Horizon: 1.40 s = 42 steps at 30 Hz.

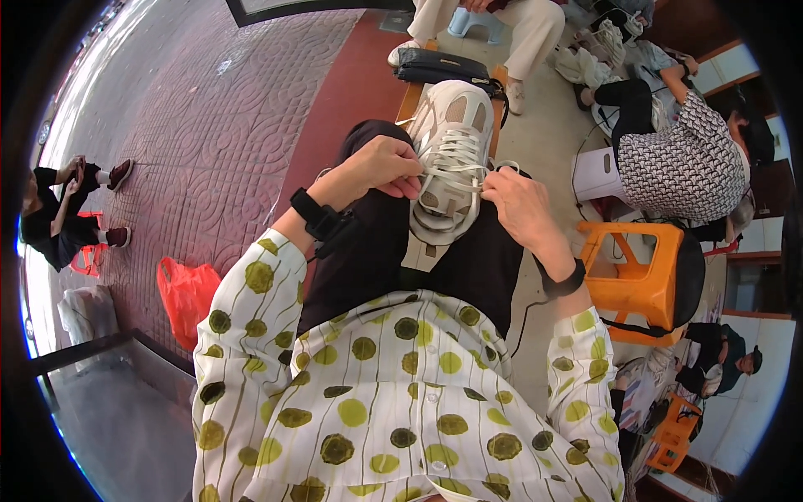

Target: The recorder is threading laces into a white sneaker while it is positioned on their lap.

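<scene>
A white and beige sneaker rests between my thighs, its toe pointing away from me and its heel opening nearest. White shoelaces run criss-cross over its tongue. My left hand is closed at the left side of the lacing, fingers pinched on a lace. On the right side, my right hand pinches a lace between thumb and forefinger, just off the shoe's edge. Parts of the lace ends are hidden by my fingers. Both wrists carry black bands.
Beyond the toe, a black bag lies on a wooden bench. An orange stool stands close by my right forearm. A red plastic bag is on the paving at left. Several people sit around, one in a patterned top at right.
</scene>
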Each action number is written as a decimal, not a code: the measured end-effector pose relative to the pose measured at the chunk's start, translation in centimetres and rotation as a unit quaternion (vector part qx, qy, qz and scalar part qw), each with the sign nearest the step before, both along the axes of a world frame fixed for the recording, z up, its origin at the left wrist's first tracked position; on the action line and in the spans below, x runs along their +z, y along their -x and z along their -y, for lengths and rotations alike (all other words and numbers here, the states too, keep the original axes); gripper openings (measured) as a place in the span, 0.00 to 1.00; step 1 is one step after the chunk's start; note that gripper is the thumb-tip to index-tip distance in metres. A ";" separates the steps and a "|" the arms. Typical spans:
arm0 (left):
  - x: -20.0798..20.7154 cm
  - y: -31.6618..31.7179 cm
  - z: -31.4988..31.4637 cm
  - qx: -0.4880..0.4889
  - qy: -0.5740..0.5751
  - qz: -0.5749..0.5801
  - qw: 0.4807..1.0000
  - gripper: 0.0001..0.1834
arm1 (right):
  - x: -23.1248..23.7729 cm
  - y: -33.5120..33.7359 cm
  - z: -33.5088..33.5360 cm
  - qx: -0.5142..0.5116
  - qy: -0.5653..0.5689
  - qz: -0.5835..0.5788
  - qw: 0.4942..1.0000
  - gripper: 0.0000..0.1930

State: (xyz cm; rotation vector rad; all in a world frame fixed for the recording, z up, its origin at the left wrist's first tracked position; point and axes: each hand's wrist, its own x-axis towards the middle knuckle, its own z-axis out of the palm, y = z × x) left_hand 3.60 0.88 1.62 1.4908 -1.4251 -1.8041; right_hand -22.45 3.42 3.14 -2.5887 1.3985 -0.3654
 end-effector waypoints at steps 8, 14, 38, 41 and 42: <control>-0.4 0.2 0.0 -0.009 0.022 0.006 1.000 0.09 | -0.9 -0.4 -0.6 -0.074 -0.093 0.235 0.965 0.03; -0.3 1.1 -0.6 -0.079 0.256 0.195 0.943 0.06 | -0.9 -1.6 -1.0 -0.021 0.045 0.174 0.983 0.04; -0.9 0.6 -0.8 -0.001 0.226 0.014 0.974 0.07 | -3.0 -1.6 -1.4 -0.149 -0.103 0.349 0.919 0.07; -1.1 0.6 -0.6 0.002 0.226 -0.013 0.974 0.03 | -3.4 -1.3 -1.2 -0.177 -0.098 0.373 0.905 0.08; -1.0 0.6 -0.6 0.004 0.231 -0.013 0.973 0.03 | -3.4 -1.3 -1.2 -0.173 -0.094 0.373 0.906 0.08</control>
